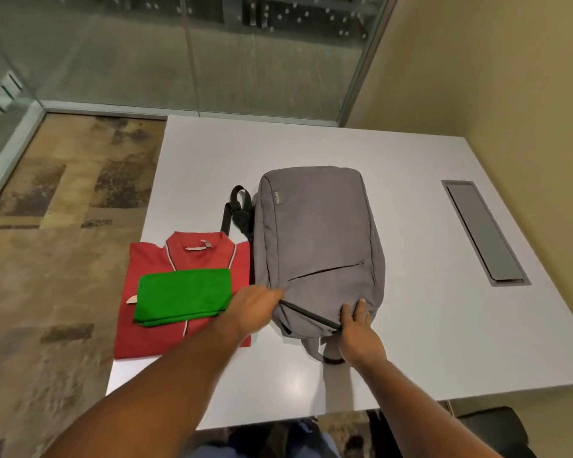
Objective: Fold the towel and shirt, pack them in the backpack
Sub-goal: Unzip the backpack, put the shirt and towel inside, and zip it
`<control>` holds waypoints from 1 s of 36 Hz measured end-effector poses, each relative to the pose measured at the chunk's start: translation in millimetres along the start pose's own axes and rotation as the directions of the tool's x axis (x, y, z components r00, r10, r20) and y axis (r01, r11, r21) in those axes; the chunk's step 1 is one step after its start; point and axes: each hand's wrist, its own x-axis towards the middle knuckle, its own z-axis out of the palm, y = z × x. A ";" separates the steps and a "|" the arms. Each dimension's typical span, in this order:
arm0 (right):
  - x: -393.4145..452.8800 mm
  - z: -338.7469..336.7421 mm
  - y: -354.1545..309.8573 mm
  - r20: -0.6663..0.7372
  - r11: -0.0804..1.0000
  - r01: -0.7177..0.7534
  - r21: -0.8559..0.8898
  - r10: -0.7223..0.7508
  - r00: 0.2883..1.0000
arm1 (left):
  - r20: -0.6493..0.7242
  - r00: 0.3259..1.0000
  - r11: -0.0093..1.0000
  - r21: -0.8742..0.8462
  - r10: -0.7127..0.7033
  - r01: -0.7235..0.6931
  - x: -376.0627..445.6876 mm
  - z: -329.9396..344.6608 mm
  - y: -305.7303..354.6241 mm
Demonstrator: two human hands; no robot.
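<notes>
Backpack (pixel 318 246) lies flat on the table (pixel 427 325), both hands at its near end: left hand (pixel 257 309) pinches the edge by the zip, right hand (pixel 358 328) rests spread on it. Folded towel (pixel 182 295) sits on the folded shirt (pixel 166 325), just left of the backpack.

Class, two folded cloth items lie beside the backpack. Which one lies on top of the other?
The green towel lies on top. It is the smaller piece, resting on the lower half of the red shirt, whose collar shows beyond it.
</notes>
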 end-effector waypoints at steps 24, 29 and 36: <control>-25.1 -41.2 -43.2 0.167 0.924 0.021 -0.383 0.047 0.985 | -0.407 0.860 0.882 -0.461 -0.307 0.097 0.3 26.9 -24.5; -18.2 -50.9 -61.3 0.001 0.940 0.092 -0.327 -0.097 0.995 | -0.375 0.761 0.792 -0.539 -0.530 0.286 27.0 16.0 -45.7; 9.4 -43.8 -69.8 -0.137 0.977 0.116 -0.181 -0.141 0.980 | -0.191 0.797 0.735 -0.548 -0.574 0.398 62.8 8.8 -75.1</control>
